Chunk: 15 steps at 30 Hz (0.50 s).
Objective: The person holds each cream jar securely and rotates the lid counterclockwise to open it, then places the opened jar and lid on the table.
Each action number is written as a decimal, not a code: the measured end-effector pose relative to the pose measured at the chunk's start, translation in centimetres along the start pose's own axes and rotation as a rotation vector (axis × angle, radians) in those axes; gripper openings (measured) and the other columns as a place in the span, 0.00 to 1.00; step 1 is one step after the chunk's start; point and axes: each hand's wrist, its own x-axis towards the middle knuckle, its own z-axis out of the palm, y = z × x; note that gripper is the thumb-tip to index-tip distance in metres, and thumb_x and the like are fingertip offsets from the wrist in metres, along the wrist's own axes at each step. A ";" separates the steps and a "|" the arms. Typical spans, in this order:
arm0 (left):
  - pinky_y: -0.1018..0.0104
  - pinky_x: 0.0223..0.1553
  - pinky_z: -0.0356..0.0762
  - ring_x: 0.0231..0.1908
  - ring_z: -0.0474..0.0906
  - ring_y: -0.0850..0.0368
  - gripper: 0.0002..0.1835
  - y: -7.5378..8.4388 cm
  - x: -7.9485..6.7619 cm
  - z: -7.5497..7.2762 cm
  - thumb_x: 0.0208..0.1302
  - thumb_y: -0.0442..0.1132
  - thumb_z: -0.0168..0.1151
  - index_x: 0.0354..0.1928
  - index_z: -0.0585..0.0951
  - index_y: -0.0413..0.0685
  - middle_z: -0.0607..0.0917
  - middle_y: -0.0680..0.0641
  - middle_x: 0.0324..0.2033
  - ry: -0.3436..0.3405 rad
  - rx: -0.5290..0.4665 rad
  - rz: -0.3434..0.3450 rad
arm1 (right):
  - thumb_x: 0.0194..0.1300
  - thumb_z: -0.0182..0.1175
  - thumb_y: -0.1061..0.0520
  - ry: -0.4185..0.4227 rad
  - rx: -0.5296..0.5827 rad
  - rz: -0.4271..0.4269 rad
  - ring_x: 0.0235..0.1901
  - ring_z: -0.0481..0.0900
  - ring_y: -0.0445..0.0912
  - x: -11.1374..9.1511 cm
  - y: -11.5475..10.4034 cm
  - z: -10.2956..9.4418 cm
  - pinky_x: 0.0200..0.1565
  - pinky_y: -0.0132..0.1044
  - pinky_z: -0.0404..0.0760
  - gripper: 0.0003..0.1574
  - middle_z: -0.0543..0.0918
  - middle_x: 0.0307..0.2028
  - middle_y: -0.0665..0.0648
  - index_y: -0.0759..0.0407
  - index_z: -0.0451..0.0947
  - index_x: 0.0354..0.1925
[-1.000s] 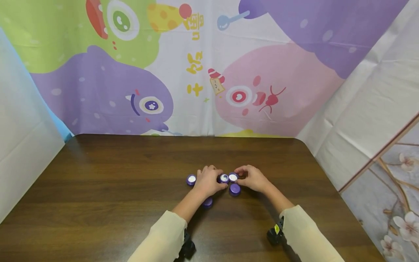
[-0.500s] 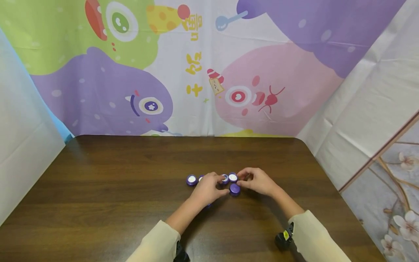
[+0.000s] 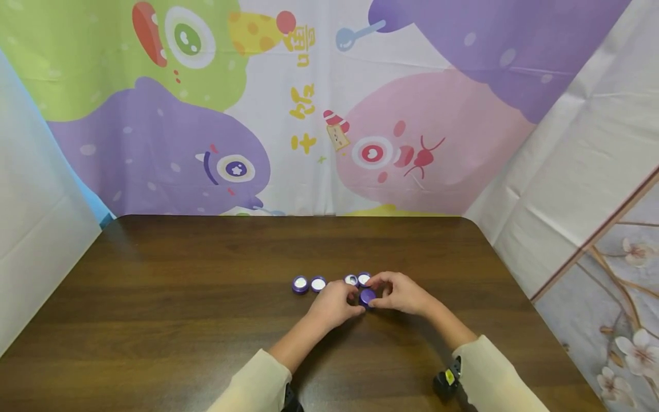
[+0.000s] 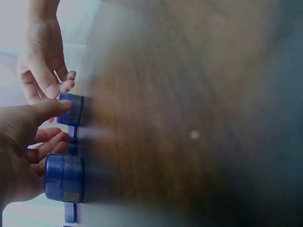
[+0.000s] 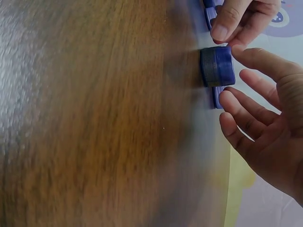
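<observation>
A small purple-blue lidded jar (image 3: 368, 297) stands between my two hands. My right hand (image 3: 404, 293) is on its right, thumb at the near edge and index finger at the far edge. My left hand (image 3: 334, 303) is at its left side with relaxed fingers, thumb tip close to the near edge. In the left wrist view that thumb overlaps the jar (image 4: 73, 118); in the right wrist view the right thumb and fingers lie along the jar (image 5: 218, 66). Beyond it sit two purple rounds with white tops (image 3: 351, 280), side by side, partly behind the hands.
Two more purple rounds with white tops (image 3: 300, 284) stand left of my left hand. Another blue jar (image 4: 64, 177) stands by that hand, hidden in the head view. The brown wooden table (image 3: 180, 320) ends at a cartoon-printed curtain (image 3: 309, 189).
My left hand has come rightward and nearer, from the white-topped rounds to the lidded jar. My right hand has shifted nearer onto that jar. The left white-topped pair is now uncovered.
</observation>
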 end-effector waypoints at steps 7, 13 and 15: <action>0.68 0.33 0.75 0.29 0.78 0.59 0.12 -0.1 0.3 0.4 0.49 0.44 0.71 0.32 0.84 0.45 0.84 0.50 0.26 0.009 0.006 0.010 | 0.52 0.70 0.55 -0.008 -0.037 0.006 0.26 0.71 0.40 0.1 -0.3 0.3 0.25 0.29 0.72 0.25 0.79 0.39 0.57 0.58 0.77 0.48; 0.71 0.25 0.66 0.21 0.67 0.64 0.09 0.0 0.3 0.8 0.47 0.43 0.72 0.24 0.81 0.47 0.78 0.54 0.19 0.022 0.006 0.023 | 0.52 0.70 0.57 -0.018 -0.085 -0.001 0.26 0.72 0.39 0.1 -0.5 0.5 0.26 0.29 0.73 0.24 0.79 0.38 0.55 0.58 0.77 0.48; 0.71 0.25 0.67 0.21 0.68 0.64 0.09 0.0 0.3 0.8 0.47 0.43 0.72 0.24 0.82 0.47 0.78 0.54 0.19 0.027 -0.001 0.022 | 0.52 0.69 0.58 -0.018 -0.096 0.000 0.26 0.72 0.39 0.1 -0.6 0.5 0.26 0.29 0.73 0.23 0.79 0.38 0.55 0.59 0.77 0.48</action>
